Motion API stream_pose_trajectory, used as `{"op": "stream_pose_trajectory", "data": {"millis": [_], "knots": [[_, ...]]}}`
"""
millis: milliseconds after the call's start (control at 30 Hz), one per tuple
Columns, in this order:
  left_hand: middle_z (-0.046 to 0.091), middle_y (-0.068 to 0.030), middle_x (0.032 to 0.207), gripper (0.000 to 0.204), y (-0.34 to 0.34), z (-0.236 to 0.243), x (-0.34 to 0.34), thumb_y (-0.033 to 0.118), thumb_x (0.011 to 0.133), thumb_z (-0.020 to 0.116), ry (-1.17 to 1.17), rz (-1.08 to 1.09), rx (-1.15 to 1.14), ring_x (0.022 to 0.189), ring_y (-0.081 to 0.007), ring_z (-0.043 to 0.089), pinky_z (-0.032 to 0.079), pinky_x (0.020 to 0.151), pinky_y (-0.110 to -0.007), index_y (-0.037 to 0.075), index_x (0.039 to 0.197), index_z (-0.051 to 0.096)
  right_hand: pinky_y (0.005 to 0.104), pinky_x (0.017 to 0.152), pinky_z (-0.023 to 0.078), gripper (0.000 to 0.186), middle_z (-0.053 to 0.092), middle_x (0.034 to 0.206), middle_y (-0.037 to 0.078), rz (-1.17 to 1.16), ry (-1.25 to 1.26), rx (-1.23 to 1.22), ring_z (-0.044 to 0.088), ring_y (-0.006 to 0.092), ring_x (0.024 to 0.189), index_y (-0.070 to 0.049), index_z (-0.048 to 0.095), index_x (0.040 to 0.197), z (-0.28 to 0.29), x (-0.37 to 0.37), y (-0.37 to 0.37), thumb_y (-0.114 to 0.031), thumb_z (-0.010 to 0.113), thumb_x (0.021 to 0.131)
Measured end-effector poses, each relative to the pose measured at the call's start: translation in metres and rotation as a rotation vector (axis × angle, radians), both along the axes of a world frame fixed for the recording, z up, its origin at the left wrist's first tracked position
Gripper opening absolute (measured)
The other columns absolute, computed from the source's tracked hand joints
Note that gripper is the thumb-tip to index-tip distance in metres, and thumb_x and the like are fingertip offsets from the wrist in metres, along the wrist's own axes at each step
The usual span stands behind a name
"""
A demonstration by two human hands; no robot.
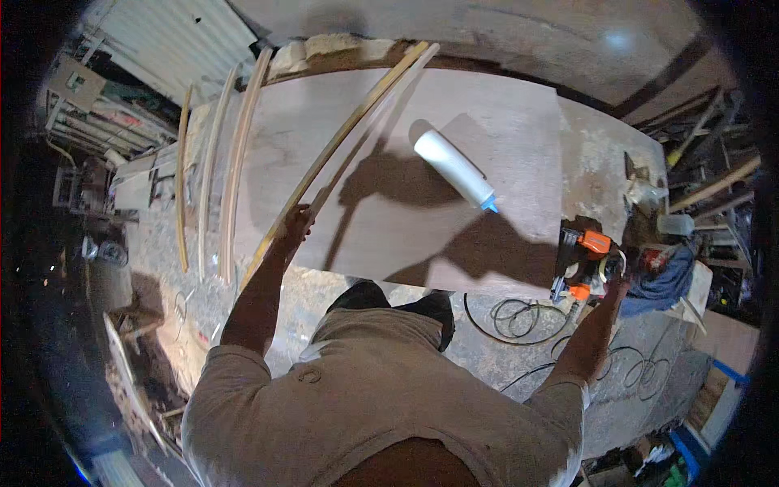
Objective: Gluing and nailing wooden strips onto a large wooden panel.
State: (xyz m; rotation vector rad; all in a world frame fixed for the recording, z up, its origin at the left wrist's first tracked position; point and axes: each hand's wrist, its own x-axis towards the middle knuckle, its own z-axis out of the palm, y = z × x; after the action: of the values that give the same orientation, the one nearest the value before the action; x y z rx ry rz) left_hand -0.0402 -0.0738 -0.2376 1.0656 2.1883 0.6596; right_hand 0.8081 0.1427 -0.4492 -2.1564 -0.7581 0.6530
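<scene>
My left hand [299, 225] is closed around a long narrow wooden strip [349, 128]. The strip slants across a large flat plywood sheet [503, 105], its far end reaching the sheet's back edge. Right of the middle, a white glue bottle [450, 166] with a blue nozzle lies on the sheet. My right hand [617, 288] is beyond the sheet's right corner, beside an orange and black nail gun [595, 242]. A pale ring-shaped thing [614, 261] shows just above that hand. Its fingers are too dark to make out.
Several more wooden strips [241, 162] lie at the sheet's left. Coiled hose [519, 318] lies on the floor near the nail gun. A blue cloth [661, 284] and a clear plastic container [675, 225] are at the right. Corrugated sheeting [162, 45] stands at the far left.
</scene>
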Motion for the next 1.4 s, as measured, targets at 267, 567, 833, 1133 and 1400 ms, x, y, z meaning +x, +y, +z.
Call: {"op": "stream_pose_trajectory", "data": {"millis": [267, 567, 833, 1133, 1400], "knots": [[0.053, -0.0019, 0.072, 0.043, 0.008, 0.070, 0.073, 0.034, 0.093, 0.050, -0.406, -0.015, -0.064, 0.049, -0.0066, 0.045, 0.039, 0.042, -0.023, 0.004, 0.124, 0.047, 0.0455, 0.074, 0.049, 0.063, 0.063, 0.095, 0.017, 0.103, -0.693, -0.256, 0.061, 0.0350, 0.089, -0.006, 0.060, 0.105, -0.010, 0.023, 0.011, -0.061, 0.058, 0.075], [0.054, -0.0021, 0.073, 0.046, 0.048, 0.119, 0.143, 0.035, 0.092, 0.054, -0.513, -0.063, -0.064, 0.057, -0.0084, 0.049, 0.041, 0.049, -0.023, 0.002, 0.123, 0.046, 0.0475, 0.069, 0.050, 0.061, 0.065, 0.091, 0.020, -0.055, -0.785, -0.134, 0.064, 0.0375, 0.080, 0.000, 0.062, 0.095, 0.045, 0.045, -0.032, -0.058, 0.056, 0.079], [0.055, -0.0035, 0.079, 0.052, 0.040, 0.143, 0.146, 0.041, 0.091, 0.051, -1.024, -0.406, 0.072, 0.063, -0.0105, 0.052, 0.042, 0.051, -0.024, 0.002, 0.125, 0.043, 0.0310, 0.070, 0.048, 0.027, 0.062, 0.087, 0.009, -0.151, 0.706, 0.990, 0.059, 0.0201, 0.077, 0.000, 0.058, 0.105, 0.195, -0.055, -0.079, -0.023, 0.052, 0.092], [0.055, -0.0079, 0.092, 0.066, 0.005, 0.151, 0.121, 0.042, 0.088, 0.054, -1.254, -0.669, 0.024, 0.071, -0.0140, 0.055, 0.048, 0.055, -0.027, 0.003, 0.136, 0.031, 0.0390, 0.078, 0.052, 0.044, 0.054, 0.120, 0.010, 0.516, 1.278, 1.345, 0.057, 0.0258, 0.102, -0.005, 0.050, 0.119, 0.310, -0.203, -0.084, -0.035, 0.056, 0.087], [0.054, -0.0073, 0.112, 0.061, -0.036, 0.153, 0.098, 0.033, 0.093, 0.049, -1.067, -0.756, 0.154, 0.096, -0.0155, 0.051, 0.040, 0.087, -0.029, 0.001, 0.140, 0.028, 0.0301, 0.070, 0.049, 0.030, 0.065, 0.098, 0.012, 0.478, -0.362, 0.905, 0.063, 0.0225, 0.080, -0.004, 0.061, 0.106, 0.510, -0.423, -0.099, -0.026, 0.060, 0.086]]}}
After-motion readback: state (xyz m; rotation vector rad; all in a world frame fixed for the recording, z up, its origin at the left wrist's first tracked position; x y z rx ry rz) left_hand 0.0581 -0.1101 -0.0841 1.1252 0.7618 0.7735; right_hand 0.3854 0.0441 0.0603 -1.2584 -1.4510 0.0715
